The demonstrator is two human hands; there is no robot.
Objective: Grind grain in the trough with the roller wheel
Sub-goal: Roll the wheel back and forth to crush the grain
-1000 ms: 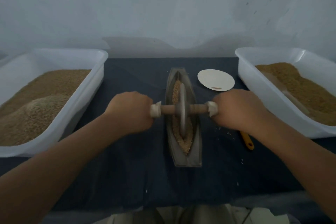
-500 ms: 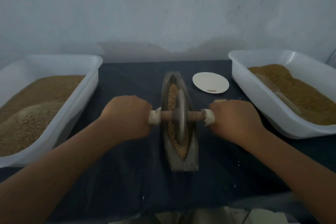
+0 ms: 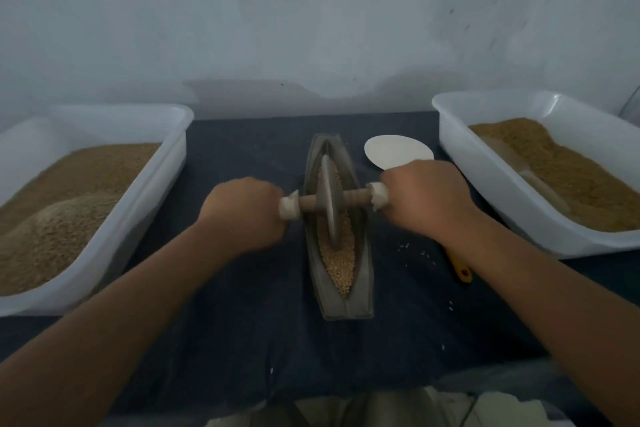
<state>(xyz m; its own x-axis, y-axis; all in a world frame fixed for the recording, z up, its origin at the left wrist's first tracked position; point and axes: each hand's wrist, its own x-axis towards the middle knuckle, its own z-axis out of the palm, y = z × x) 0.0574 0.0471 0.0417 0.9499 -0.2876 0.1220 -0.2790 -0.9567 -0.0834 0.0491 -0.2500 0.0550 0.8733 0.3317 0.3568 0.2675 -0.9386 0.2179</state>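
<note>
Both hands are curled tight round the axle of the roller wheel [image 3: 330, 199]: the left hand [image 3: 242, 215] grips its left white-capped end, the right hand [image 3: 426, 198] its right. The disc stands on edge in the boat-shaped trough [image 3: 362, 274] at mid-tabletop [image 3: 242, 322], on the grain [image 3: 337, 260] filling the groove. Flanking it, the left tub [image 3: 166, 184] and right tub [image 3: 485, 191] each hold brownish grain.
</note>
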